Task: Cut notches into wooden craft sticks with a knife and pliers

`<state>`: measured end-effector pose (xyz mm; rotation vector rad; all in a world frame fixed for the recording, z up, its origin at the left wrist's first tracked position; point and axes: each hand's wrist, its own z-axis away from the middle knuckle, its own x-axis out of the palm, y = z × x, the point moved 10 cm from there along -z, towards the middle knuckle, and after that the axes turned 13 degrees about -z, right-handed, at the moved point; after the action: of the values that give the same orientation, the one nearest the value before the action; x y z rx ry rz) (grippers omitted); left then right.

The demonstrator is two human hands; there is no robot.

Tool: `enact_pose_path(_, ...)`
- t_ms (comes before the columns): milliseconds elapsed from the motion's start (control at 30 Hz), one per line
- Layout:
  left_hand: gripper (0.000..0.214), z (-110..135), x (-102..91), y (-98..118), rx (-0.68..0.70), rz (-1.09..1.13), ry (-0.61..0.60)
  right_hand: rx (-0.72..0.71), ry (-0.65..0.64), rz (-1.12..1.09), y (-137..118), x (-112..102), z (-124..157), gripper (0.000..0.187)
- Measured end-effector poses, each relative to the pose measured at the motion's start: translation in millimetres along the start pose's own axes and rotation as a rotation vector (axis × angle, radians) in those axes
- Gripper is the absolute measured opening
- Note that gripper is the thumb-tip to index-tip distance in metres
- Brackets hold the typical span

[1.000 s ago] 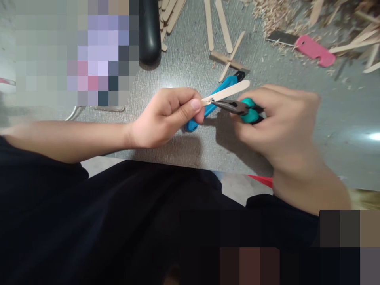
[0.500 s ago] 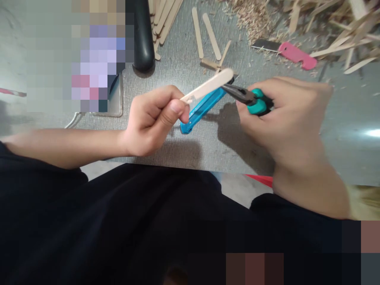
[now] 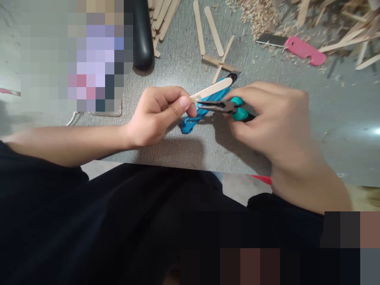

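Observation:
Between thumb and fingers, my left hand (image 3: 163, 114) pinches one end of a pale wooden craft stick (image 3: 215, 88), which points up to the right. A notch shows in the stick near my fingertips. My right hand (image 3: 270, 114) is wrapped round the green-and-black handles of needle-nose pliers (image 3: 218, 106). Their jaws are parted slightly and point left, close to the notched part of the stick; whether they touch it I cannot tell. Below both lies a blue utility knife (image 3: 187, 125) on the grey table, partly covered by the stick and pliers.
Two craft sticks (image 3: 214, 32) and crossed stick pieces (image 3: 222, 63) lie beyond my hands. A pink folding knife (image 3: 305, 50) rests near wood shavings (image 3: 258, 18). More sticks (image 3: 164, 19) are stacked beside a black rounded object (image 3: 143, 37). Split wood strips (image 3: 353, 35) fill the far right.
My right hand has moved left with the pliers, whose jaws went from the stick's far end to near my left fingertips and now stand slightly apart. The stick has dropped a little.

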<state>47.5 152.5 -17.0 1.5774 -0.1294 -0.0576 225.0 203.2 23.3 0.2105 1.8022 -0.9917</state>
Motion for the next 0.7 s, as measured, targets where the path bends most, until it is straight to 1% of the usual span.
enact_pose_path(67,0.056,0.9,-0.2,-0.9,-0.013,-0.008,0.01,-0.012,0.02,-0.002,2.7,-1.1,-0.8,0.014)
enact_pose_path(133,0.057,1.8,-1.5,-1.6,-0.02,-0.033,0.024,-0.01,0.028,0.0,3.0,-2.4,-1.3,0.015)
enact_pose_path(333,0.062,2.9,-4.7,-2.5,-0.016,-0.133,0.051,0.063,-0.065,0.04,-1.2,0.6,-0.5,0.021)
enact_pose_path(533,0.054,3.4,-10.8,1.1,0.086,-0.174,0.093,0.036,-0.046,0.035,0.0,0.0,-0.7,0.02)
enact_pose_path(600,0.055,2.9,-11.2,-1.8,0.066,-0.166,0.088,0.028,-0.019,-0.002,1.1,-2.4,-1.6,0.023)
enact_pose_path(667,0.057,1.8,-8.1,-5.3,0.019,-0.127,0.047,0.006,0.018,-0.088,-0.3,-6.6,-3.1,0.022)
enact_pose_path(700,0.057,1.3,-5.7,-6.5,-0.008,-0.102,0.019,-0.001,0.015,-0.137,-1.2,-7.0,-4.1,0.02)
